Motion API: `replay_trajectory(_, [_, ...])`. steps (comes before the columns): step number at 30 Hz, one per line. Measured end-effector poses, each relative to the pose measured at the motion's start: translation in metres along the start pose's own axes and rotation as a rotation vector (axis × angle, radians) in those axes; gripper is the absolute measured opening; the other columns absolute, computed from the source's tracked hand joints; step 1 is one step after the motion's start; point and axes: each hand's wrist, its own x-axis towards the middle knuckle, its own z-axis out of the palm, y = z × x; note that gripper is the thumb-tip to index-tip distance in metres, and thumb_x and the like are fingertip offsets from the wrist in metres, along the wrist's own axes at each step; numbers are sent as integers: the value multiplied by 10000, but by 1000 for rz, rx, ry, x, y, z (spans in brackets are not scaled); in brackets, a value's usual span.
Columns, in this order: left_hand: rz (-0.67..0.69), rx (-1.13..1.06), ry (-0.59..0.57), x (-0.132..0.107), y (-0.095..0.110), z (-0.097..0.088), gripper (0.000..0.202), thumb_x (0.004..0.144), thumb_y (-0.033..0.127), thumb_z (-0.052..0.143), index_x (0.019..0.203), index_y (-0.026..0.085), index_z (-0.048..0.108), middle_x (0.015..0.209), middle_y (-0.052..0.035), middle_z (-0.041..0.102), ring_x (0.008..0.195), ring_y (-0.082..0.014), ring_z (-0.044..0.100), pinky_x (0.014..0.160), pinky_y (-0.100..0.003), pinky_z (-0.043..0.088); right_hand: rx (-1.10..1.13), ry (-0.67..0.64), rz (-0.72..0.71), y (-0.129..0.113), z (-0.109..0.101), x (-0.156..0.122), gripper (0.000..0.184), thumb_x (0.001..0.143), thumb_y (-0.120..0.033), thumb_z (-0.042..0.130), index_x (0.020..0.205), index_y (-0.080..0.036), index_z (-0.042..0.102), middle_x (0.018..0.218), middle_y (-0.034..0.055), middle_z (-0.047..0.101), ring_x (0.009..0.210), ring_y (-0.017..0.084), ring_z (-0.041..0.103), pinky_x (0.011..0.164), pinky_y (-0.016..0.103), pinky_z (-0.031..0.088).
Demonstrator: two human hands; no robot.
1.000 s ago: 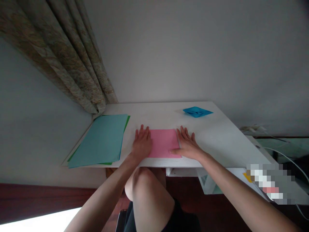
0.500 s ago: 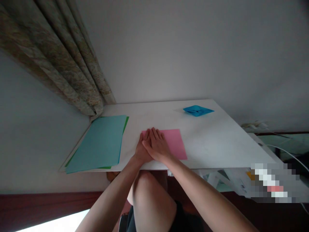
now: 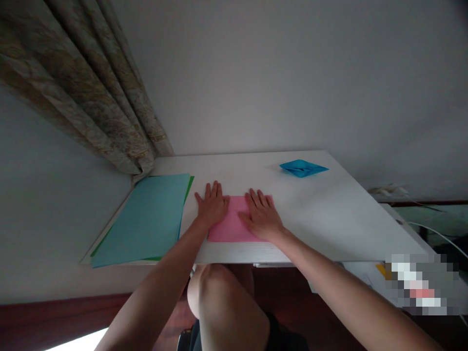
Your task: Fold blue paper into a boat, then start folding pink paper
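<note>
Paper (image 3: 232,233), pink, lies flat near our front edge of the white table (image 3: 329,219); we have our left hand (image 3: 213,208) open on its left side, fingers spread, our right hand (image 3: 262,219) also open, palm down on its right part; both partly block our view of it; teal sheet (image 3: 146,214) over green to the left, blue folded shape (image 3: 302,168) back right, curtain (image 3: 106,92) back left

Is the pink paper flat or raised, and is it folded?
Flat: the pink paper lies on the table, the left hand at its left edge, the right hand on its right part. Folded or not, cannot tell.
</note>
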Motion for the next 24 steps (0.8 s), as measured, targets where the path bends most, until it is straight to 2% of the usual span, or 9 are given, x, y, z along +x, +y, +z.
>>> replay_trajectory(3, [-101,-23,6,23,1,-2,722,971,547,197,1578,157,201,1656,-91,114,1520,-380,75,1109,-759,157,3,-14,14,-3,-2,7,648,978,-569,334,1551,-266,328,1652,112,190,1502,393,131,1179,585,119])
replay_trajectory(7, [-83,-7,9,37,-1,-1,770,954,601,212,1578,150,205,1655,-107,129,1510,-413,83,1109,-758,153,7,-53,29,-12,-5,19,596,967,-553,376,1535,-380,326,1658,94,170,1489,460,97,1123,705,84])
replay_trajectory(10, [-46,8,25,39,-4,1,758,967,579,189,1575,127,209,1654,-106,135,1507,-417,101,1116,-747,162,14,-49,35,-20,-3,29,618,959,-519,403,1550,-390,276,1657,106,164,1477,498,90,1076,767,83])
replay_trajectory(13, [-40,7,25,40,-7,2,742,976,568,181,1578,134,202,1655,-89,134,1512,-402,97,1130,-730,163,34,-15,1,-23,0,34,616,971,-510,384,1558,-364,269,1653,118,180,1481,479,109,1103,734,90])
replay_trajectory(19, [-38,-16,14,41,-13,-1,683,984,557,192,1580,224,215,1658,-60,140,1520,-366,105,1145,-709,159,61,-28,-29,-15,-2,31,582,980,-504,373,1530,-314,367,1651,124,181,1490,439,136,1150,664,107])
replay_trajectory(24, [-46,-58,-8,41,-22,-5,601,1000,507,199,1564,307,253,1659,-51,144,1521,-353,114,1123,-740,146,56,-27,30,-1,-4,24,559,985,-495,372,1521,-336,381,1659,94,158,1494,432,122,1156,656,106])
